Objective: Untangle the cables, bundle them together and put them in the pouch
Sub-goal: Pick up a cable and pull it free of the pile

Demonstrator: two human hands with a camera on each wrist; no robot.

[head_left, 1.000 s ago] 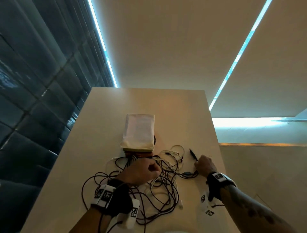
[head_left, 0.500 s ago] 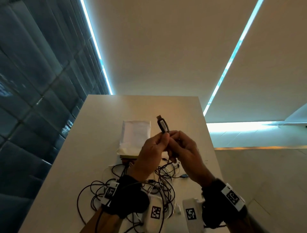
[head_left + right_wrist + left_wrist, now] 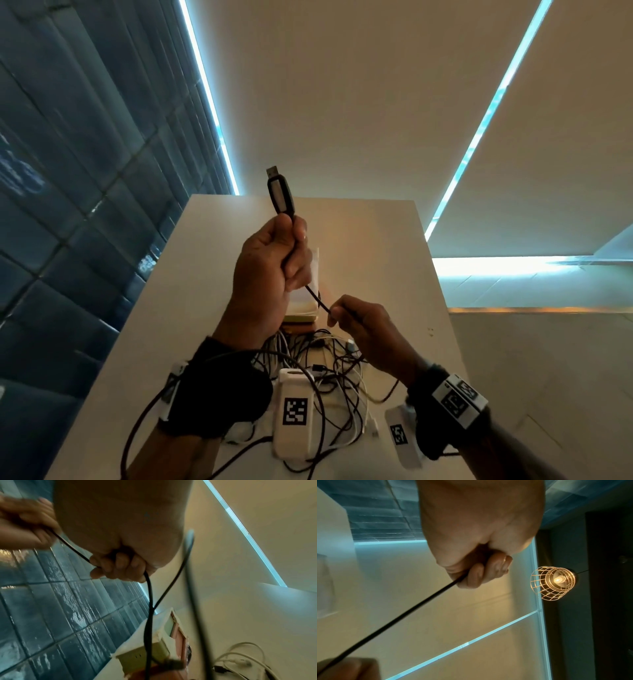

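Black cable (image 3: 317, 299) runs taut between my two hands above the bench (image 3: 191, 274). My left hand (image 3: 265, 270) is fisted round it just under the USB plug (image 3: 280, 192), which stands upright over the knuckles. Lower and to the right, my right hand (image 3: 359, 323) has its fingers curled round the same cable, with the slack dropping into the tangle of black and white cables (image 3: 329, 373) lying between my wrists. Behind the left hand sits the pale pouch (image 3: 315, 270), mostly hidden.

My worry is that drawing this cable out while it is threaded through the heap could cinch a knot or drag the whole pile toward me and over the near edge. A loop could also catch on a wrist camera, since cables lie against both.

There is bare bench to the left of the heap and beyond the pouch; the right edge is close to my right wrist.
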